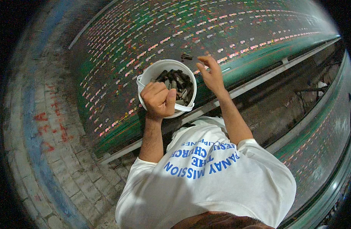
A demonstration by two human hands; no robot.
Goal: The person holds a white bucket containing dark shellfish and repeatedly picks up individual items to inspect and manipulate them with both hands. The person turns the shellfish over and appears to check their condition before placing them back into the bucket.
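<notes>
My left hand (159, 100) clasps the rim of a white bucket (156, 72) of dark pieces (175, 84), held against the green speckled slope (145, 42). My right hand (210, 73) hovers just right of it, fingers loosely spread, seemingly empty. I would keep the bucket level. What the pieces are, I cannot tell.

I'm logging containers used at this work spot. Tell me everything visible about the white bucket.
The white bucket is a small round pail that looks like plastic, with a thin white handle folded down along its rim. It sits upright and open, no lid, more than half full of short dark, charcoal-like sticks. The left hand grips its near rim, thumb outside. It is held over a green surface covered in rows of small pale pieces, close to the right hand.
</notes>
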